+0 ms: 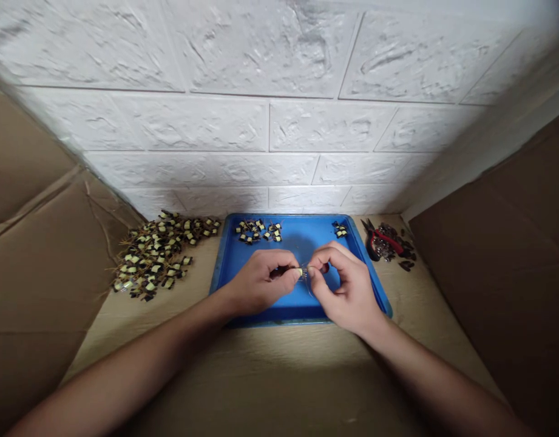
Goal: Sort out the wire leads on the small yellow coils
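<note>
Over the blue tray (261, 315), my left hand (265, 279) pinches a small yellow-taped coil (300, 272) between thumb and forefinger, its black ends mostly hidden by the fingers. My right hand (343, 282) is closed close beside it, thumb and forefinger pressed together on a thin wire (309, 285) at the coil's right end. The wire loops down below the fingertips. Both hands are nearly touching, and fine detail between them is too small to make out.
Similar coils form a large pile (154, 252) left of the tray. Inside the tray lie a back-left cluster (256, 230) and a smaller back-right group (340, 229). Red-handled pliers (382, 237) rest by small dark pieces (406, 265) at right. Cardboard (498, 243) flanks both sides; a white wall (243, 124) stands behind.
</note>
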Tool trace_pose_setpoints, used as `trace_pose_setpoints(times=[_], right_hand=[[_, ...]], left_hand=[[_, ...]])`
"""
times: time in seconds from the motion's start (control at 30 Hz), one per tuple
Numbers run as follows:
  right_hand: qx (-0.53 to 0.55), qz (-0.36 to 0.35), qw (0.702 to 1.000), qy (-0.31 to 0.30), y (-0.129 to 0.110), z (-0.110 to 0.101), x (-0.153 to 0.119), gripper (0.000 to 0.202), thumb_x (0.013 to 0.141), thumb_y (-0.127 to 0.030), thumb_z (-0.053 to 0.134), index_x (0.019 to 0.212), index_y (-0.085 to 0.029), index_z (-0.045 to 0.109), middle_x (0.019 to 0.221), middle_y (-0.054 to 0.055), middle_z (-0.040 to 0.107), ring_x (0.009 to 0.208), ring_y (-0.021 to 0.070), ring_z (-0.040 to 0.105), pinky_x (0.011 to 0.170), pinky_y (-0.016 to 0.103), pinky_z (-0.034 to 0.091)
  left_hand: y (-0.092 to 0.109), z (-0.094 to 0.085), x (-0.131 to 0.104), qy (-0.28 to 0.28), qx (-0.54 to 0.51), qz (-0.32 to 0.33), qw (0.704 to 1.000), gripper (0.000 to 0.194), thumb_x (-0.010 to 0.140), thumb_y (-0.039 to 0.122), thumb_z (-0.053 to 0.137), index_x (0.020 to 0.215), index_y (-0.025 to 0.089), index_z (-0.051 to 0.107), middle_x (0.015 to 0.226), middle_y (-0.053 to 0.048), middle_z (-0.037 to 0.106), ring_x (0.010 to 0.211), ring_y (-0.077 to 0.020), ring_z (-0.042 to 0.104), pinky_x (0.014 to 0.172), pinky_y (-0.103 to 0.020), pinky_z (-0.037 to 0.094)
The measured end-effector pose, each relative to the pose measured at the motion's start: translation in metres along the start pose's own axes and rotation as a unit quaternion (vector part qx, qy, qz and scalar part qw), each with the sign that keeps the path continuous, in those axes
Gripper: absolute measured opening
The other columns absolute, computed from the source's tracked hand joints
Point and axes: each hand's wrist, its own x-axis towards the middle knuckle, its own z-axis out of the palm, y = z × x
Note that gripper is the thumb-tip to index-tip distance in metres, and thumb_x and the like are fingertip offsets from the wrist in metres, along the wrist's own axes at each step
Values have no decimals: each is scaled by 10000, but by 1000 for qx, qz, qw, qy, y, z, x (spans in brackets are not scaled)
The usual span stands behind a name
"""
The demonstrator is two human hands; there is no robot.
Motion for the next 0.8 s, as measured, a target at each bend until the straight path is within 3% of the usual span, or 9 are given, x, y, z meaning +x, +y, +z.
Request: trace_pose_setpoints(times=[0.4, 0.8], right_hand=[[-131, -143, 981, -2, 4, -5, -1, 110, 835, -107, 611, 894, -193, 575, 840, 46, 661, 798, 212, 616, 745, 380, 397], [-208, -194, 958, -23, 4, -6, -3, 98, 866, -123, 632, 933, -185, 598, 872, 50, 684, 786, 208, 619, 738, 392, 385]], left_hand=[[1, 1, 0, 5, 15, -18, 1000, 240, 890, 217, 520, 670, 132, 557, 609, 54, 425, 581, -70, 380, 560, -208, 294], [-2, 5, 0, 36, 55, -13, 998, 210, 855, 170, 537, 648, 138, 533, 600, 60, 419, 580, -69, 383, 570, -208, 297]])
